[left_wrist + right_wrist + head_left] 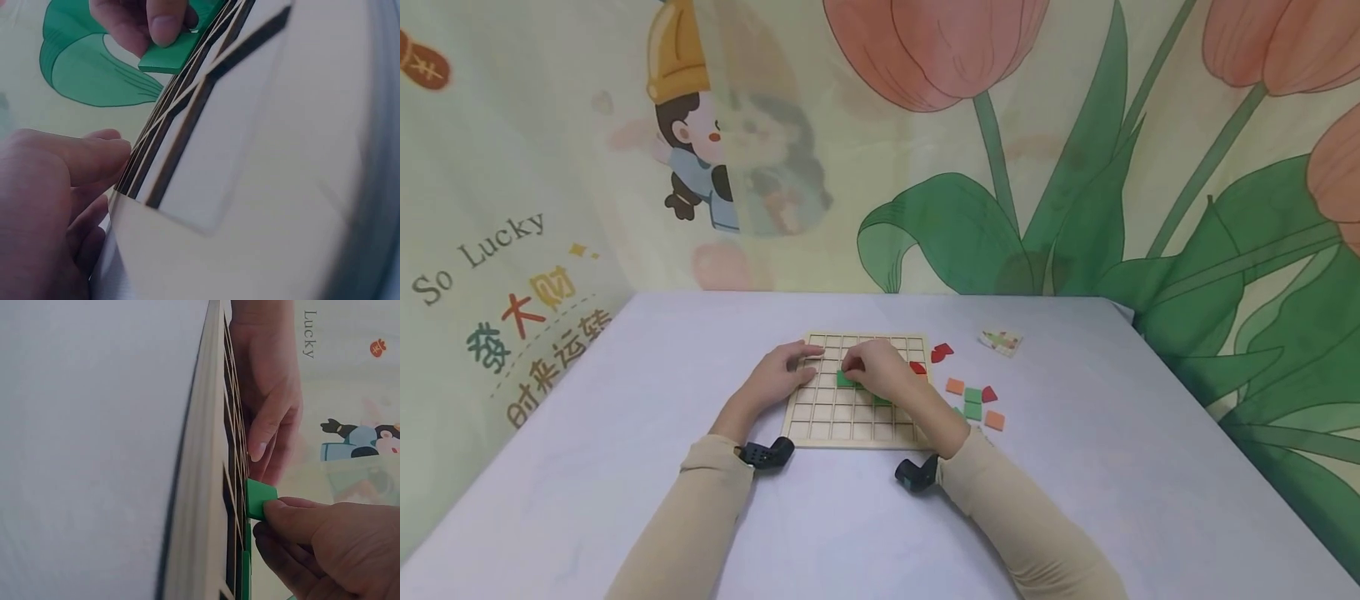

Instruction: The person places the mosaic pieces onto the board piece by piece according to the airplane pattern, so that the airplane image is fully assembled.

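A wooden grid board [831, 433] with square cells lies on the table. My right hand [883, 369] pinches a green square tile [259, 499] between thumb and fingers, with one edge of the tile down at the grid. More green tiles [245, 575] sit on the board beside it, partly hidden under the right hand in the head view. My left hand [778, 375] rests at the board's left side, fingers extended over its edge and holding no tile. In the left wrist view its thumb and fingers [94, 159] touch the board's rim.
Right of the board lie loose green tiles [973, 411], orange tiles [995, 420] and red pieces [988, 393]. More red pieces [942, 352] lie near its upper right corner. A patterned card [1000, 342] is farther back. A printed curtain [790, 258] hangs behind the table.
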Action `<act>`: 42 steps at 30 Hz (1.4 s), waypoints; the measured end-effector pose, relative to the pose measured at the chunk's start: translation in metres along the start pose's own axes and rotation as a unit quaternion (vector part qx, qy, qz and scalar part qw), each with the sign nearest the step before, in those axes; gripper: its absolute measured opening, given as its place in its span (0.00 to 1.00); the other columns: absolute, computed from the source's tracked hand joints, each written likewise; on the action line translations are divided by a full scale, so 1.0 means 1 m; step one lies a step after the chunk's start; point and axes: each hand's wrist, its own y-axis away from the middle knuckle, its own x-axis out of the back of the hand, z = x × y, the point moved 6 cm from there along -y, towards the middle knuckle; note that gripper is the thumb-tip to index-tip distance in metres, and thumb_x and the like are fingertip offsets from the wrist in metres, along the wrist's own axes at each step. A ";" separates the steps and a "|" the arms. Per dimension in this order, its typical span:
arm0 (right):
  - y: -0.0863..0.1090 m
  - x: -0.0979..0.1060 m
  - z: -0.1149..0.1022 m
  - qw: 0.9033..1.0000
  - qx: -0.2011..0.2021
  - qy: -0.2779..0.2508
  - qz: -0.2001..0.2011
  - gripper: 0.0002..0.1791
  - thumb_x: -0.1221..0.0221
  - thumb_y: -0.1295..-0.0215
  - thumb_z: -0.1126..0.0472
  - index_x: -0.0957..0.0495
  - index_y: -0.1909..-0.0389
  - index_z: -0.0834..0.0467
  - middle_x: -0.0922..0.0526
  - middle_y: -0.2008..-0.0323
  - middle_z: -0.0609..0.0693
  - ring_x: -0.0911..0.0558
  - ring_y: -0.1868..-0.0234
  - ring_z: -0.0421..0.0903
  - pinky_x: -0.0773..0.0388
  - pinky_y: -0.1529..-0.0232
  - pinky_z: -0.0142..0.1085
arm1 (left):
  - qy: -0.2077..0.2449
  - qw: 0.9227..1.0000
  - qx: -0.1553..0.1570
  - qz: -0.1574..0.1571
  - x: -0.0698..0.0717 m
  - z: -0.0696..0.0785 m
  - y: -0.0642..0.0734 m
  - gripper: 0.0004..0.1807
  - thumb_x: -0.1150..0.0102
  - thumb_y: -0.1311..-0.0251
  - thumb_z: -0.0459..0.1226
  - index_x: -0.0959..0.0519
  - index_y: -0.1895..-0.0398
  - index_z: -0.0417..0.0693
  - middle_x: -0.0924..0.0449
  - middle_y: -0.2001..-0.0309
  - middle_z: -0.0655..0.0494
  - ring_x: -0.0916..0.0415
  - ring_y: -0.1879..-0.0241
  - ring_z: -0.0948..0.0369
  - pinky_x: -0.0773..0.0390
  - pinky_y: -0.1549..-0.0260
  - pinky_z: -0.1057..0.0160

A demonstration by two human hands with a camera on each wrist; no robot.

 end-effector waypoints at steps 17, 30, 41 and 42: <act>0.002 -0.005 0.003 0.999 0.008 0.033 -0.008 0.13 0.34 0.42 0.58 0.16 0.56 0.55 0.16 0.62 0.46 0.21 0.64 0.38 0.22 0.63 0.26 | -0.008 1.000 0.004 0.001 0.001 0.001 0.000 0.21 0.45 0.38 0.38 0.25 0.40 0.51 0.36 0.31 0.44 0.47 0.28 0.45 0.51 0.29 0.41; 0.005 -0.004 0.006 1.000 0.005 0.018 0.005 0.11 0.35 0.42 0.57 0.14 0.59 0.55 0.15 0.61 0.46 0.20 0.61 0.39 0.22 0.62 0.27 | -0.015 1.000 0.006 0.002 0.000 0.001 0.000 0.21 0.46 0.37 0.39 0.26 0.40 0.52 0.38 0.30 0.45 0.48 0.28 0.46 0.50 0.30 0.41; 0.007 0.000 -0.001 0.997 0.033 0.063 -0.010 0.05 0.35 0.41 0.58 0.13 0.68 0.54 0.17 0.63 0.45 0.20 0.60 0.41 0.21 0.58 0.30 | -0.012 1.000 0.003 0.003 0.000 0.000 -0.001 0.21 0.45 0.38 0.38 0.25 0.40 0.52 0.37 0.31 0.45 0.48 0.28 0.46 0.50 0.30 0.41; 0.008 0.002 -0.001 0.997 0.033 0.069 -0.021 0.05 0.35 0.41 0.57 0.13 0.68 0.53 0.17 0.63 0.45 0.21 0.60 0.41 0.21 0.57 0.30 | -0.012 1.000 0.003 0.002 -0.001 0.000 -0.002 0.21 0.45 0.38 0.38 0.26 0.40 0.52 0.37 0.31 0.45 0.48 0.28 0.46 0.50 0.29 0.42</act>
